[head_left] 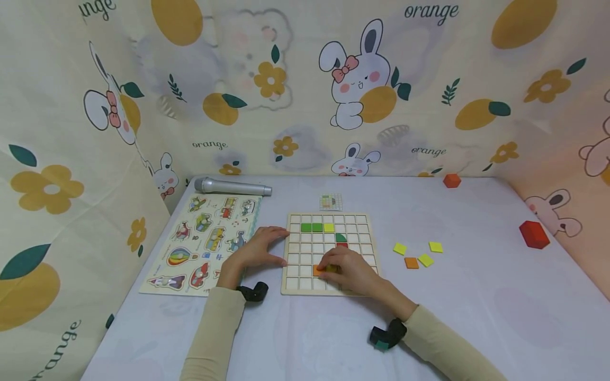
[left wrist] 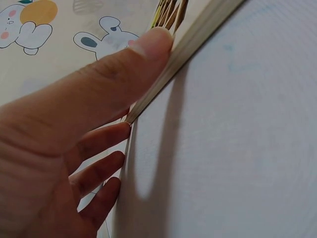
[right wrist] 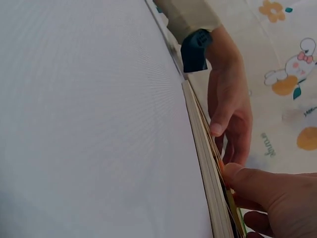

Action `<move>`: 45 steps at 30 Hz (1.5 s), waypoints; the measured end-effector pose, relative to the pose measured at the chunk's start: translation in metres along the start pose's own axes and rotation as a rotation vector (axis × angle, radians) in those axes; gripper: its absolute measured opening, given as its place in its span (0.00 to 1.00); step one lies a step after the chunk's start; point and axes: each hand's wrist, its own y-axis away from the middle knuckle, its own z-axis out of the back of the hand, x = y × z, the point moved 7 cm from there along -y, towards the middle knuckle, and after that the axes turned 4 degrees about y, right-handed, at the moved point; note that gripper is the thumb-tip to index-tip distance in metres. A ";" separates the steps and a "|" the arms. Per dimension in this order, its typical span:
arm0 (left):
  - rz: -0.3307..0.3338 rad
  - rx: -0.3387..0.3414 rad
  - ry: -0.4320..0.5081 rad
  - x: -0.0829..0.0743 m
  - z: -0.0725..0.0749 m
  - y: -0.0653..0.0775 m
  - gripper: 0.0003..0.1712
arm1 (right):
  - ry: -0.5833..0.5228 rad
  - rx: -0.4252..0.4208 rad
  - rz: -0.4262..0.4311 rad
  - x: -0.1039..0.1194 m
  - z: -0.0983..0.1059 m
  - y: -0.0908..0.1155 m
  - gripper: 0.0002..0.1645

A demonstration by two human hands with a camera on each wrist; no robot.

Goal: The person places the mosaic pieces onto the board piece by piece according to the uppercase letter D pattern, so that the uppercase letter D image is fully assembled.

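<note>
A wooden grid board with white squares lies in the middle of the table. My left hand touches its left edge, fingers and thumb spread apart; in the left wrist view the thumb rests against the rim. Over the lower part of the board, my right hand pinches an orange square tile between thumb and fingers. A yellow tile shows partly beneath that hand. Two green tiles and a yellow tile form a row near the top. A green quarter-round piece sits above a partly hidden red piece.
Right of the board lie several loose yellow tiles and an orange tile. A small pattern card is behind the board. At left are a picture puzzle board and a microphone. Red blocks stand far right.
</note>
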 end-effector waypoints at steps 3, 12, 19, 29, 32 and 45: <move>0.004 0.000 0.001 0.001 0.000 0.000 0.45 | 0.007 -0.013 0.016 0.001 0.001 0.000 0.08; 0.014 0.001 0.003 0.002 0.000 0.001 0.45 | 0.051 -0.012 0.011 0.001 -0.001 0.000 0.08; 0.006 -0.001 0.016 0.000 -0.001 0.000 0.45 | -0.005 -0.050 -0.022 -0.003 0.021 0.005 0.11; 0.011 0.004 -0.002 0.001 -0.002 -0.001 0.46 | -0.001 -0.136 -0.105 -0.028 0.070 0.036 0.14; 0.014 0.001 -0.001 0.000 0.000 0.000 0.46 | 0.033 -0.144 -0.187 -0.039 0.083 0.050 0.16; 0.013 0.002 0.011 -0.001 0.000 0.002 0.46 | 0.118 0.002 -0.364 -0.090 0.110 0.105 0.21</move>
